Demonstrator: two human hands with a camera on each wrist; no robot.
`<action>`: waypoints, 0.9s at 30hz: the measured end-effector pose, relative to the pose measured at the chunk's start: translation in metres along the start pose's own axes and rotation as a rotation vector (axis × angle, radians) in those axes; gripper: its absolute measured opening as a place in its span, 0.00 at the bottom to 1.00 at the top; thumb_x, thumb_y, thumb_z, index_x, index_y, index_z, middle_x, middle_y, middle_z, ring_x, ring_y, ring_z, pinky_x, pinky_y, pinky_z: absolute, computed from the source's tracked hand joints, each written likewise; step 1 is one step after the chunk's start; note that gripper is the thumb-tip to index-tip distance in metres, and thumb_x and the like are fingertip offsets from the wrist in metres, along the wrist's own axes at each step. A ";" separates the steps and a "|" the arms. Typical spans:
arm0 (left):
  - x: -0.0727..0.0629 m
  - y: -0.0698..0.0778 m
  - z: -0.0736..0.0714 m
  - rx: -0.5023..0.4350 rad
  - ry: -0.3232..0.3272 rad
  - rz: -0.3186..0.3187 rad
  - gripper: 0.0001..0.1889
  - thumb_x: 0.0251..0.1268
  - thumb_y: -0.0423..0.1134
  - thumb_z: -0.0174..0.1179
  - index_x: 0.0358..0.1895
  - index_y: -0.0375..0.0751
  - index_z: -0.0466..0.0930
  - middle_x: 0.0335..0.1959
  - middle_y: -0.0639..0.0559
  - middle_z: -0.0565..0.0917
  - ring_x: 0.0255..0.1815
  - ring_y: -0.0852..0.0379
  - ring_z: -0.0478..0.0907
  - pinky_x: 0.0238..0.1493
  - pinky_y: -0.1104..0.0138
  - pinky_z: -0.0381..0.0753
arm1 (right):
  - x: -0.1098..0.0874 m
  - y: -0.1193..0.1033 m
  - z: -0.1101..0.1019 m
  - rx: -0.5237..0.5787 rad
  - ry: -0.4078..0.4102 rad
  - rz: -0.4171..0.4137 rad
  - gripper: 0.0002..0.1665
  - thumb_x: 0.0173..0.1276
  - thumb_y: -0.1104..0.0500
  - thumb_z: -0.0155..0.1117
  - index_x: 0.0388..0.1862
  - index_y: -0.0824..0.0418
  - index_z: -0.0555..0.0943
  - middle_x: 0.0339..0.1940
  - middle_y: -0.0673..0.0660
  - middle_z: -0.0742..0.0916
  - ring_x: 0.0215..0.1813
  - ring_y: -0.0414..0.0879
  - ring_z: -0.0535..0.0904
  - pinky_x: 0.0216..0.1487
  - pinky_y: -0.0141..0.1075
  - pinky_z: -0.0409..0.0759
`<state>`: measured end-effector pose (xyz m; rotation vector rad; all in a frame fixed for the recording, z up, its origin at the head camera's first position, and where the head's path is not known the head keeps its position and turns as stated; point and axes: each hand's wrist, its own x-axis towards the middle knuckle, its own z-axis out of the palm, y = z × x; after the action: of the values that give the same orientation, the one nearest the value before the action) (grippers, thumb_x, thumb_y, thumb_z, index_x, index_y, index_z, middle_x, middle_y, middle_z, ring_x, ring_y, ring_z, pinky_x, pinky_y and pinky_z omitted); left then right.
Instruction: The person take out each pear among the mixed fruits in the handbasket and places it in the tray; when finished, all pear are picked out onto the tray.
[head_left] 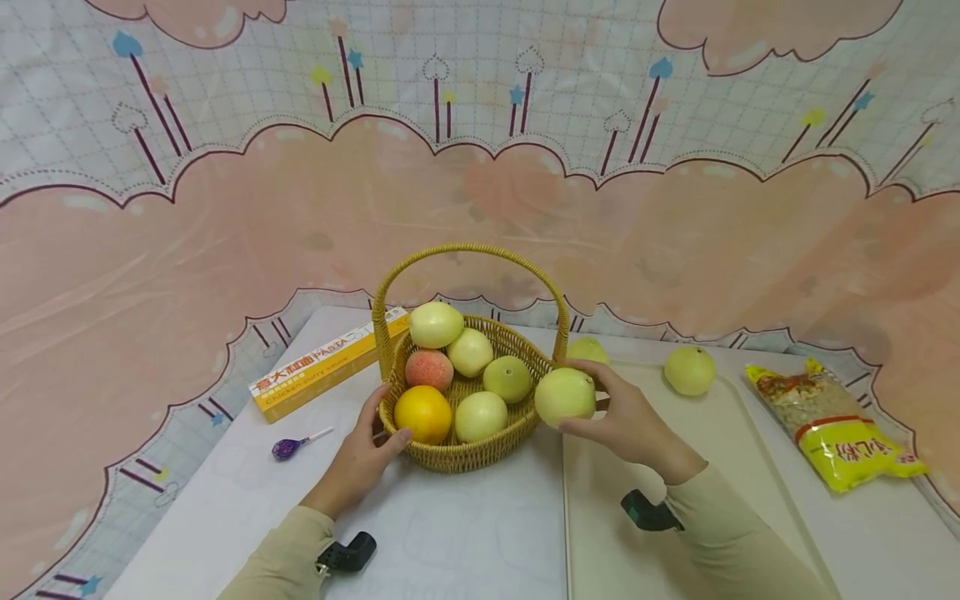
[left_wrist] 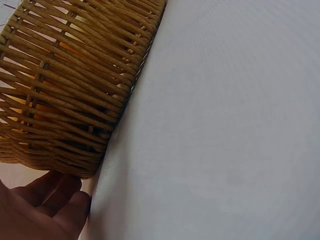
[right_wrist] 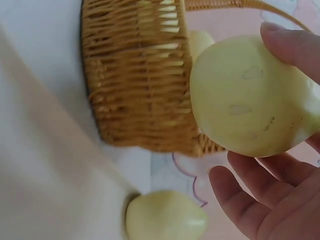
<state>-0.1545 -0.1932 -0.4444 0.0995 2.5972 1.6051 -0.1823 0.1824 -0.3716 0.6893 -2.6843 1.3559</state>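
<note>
We're likely moving fruit [head_left: 564,398]: right fingers [head_left: 602,379] grip it by the basket's [head_left: 471,459] three o'clock, left fingers [head_left: 369,410] hold eight; next needs gentle placing.

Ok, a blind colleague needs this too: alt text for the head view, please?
A right hand holds a pale fruit near the rim of a fruit basket that the left hand grips. A pasta box and lollipop lie to the left, a yellow bag to the right.
</note>
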 end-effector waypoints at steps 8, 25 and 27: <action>0.001 -0.001 0.000 -0.005 0.002 0.003 0.42 0.73 0.54 0.57 0.80 0.54 0.42 0.76 0.31 0.58 0.72 0.35 0.63 0.71 0.44 0.61 | -0.012 0.019 -0.011 -0.037 0.022 0.075 0.46 0.57 0.55 0.79 0.70 0.67 0.68 0.59 0.65 0.80 0.48 0.59 0.81 0.45 0.48 0.83; 0.001 0.000 0.000 -0.007 0.000 -0.001 0.42 0.74 0.52 0.57 0.81 0.53 0.41 0.77 0.30 0.56 0.72 0.34 0.62 0.72 0.44 0.61 | -0.016 0.055 -0.018 -0.109 0.028 0.145 0.47 0.59 0.49 0.78 0.70 0.66 0.68 0.57 0.66 0.81 0.51 0.58 0.80 0.44 0.44 0.80; 0.001 0.000 0.000 -0.008 -0.001 -0.002 0.42 0.74 0.52 0.57 0.81 0.53 0.41 0.77 0.30 0.56 0.72 0.34 0.62 0.72 0.44 0.61 | -0.016 0.058 -0.017 -0.128 0.027 0.145 0.47 0.59 0.48 0.78 0.70 0.67 0.68 0.57 0.66 0.81 0.52 0.58 0.80 0.45 0.45 0.80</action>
<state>-0.1558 -0.1933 -0.4446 0.0970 2.5893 1.6138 -0.1949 0.2314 -0.4084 0.4692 -2.8178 1.1982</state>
